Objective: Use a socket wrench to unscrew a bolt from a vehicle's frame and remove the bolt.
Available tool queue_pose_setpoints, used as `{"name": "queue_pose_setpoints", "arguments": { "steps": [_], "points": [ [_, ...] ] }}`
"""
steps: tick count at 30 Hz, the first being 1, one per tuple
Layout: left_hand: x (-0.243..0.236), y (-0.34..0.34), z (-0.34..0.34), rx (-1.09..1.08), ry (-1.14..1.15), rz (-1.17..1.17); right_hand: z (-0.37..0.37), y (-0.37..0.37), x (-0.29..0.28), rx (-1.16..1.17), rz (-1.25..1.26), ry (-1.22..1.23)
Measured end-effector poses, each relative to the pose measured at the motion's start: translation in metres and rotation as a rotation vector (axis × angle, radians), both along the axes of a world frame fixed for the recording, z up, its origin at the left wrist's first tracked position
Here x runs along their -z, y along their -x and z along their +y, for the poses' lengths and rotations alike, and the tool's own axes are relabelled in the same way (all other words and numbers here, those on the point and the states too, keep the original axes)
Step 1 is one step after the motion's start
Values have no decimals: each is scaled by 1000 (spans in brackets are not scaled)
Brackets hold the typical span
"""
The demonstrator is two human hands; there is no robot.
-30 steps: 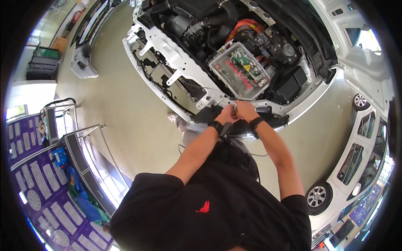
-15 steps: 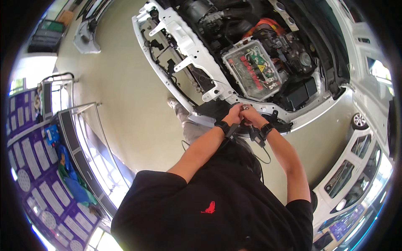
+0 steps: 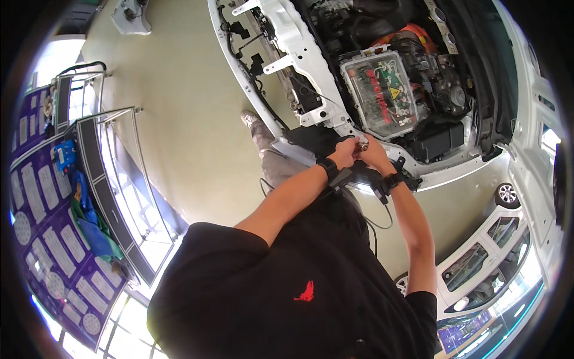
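Observation:
My left hand and my right hand meet at the white front frame of a car with its engine bay exposed. Both sets of fingers are closed around a small shiny metal piece, too small and too covered to name. It is by the frame's near corner; whether it is fixed there I cannot tell. Just beyond my hands lies a box with a clear cover, circuit parts showing inside. Black bands circle both wrists, with small dark cabled devices near them.
A black box and an orange part sit in the engine bay. On the left stands a rack beside purple panels. A white car is at the right; a white body panel lies far left.
The view has shifted, so the car and its bay appear farther right. My hands stay together at the frame's corner, fingers still closed on the metal piece.

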State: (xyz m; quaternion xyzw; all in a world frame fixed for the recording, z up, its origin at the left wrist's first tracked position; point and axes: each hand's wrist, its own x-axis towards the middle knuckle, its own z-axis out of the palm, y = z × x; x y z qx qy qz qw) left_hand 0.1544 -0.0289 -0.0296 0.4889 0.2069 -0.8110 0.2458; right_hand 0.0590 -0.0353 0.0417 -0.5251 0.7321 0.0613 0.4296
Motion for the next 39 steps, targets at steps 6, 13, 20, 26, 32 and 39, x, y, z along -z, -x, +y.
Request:
{"name": "queue_pose_setpoints", "arguments": {
  "steps": [6, 13, 20, 26, 32, 39],
  "points": [
    [8, 2, 8, -92, -64, 41, 6, -13, 2, 276, -177, -217],
    [-17, -8, 1, 19, 36, -78, -21, -15, -18, -630, 374, 100],
    [-15, 5, 3, -132, -10, 8, -15, 6, 7, 115, -131, -293],
    [-13, 5, 4, -85, -124, -36, -12, -18, -14, 273, -113, -363],
    [-48, -4, -5, 57, -149, -178, -15, -17, -23, -496, 341, -1],
    [-27, 0, -4, -73, -141, -133, -11, -16, -4, 275, -45, -359]
  ]
}}
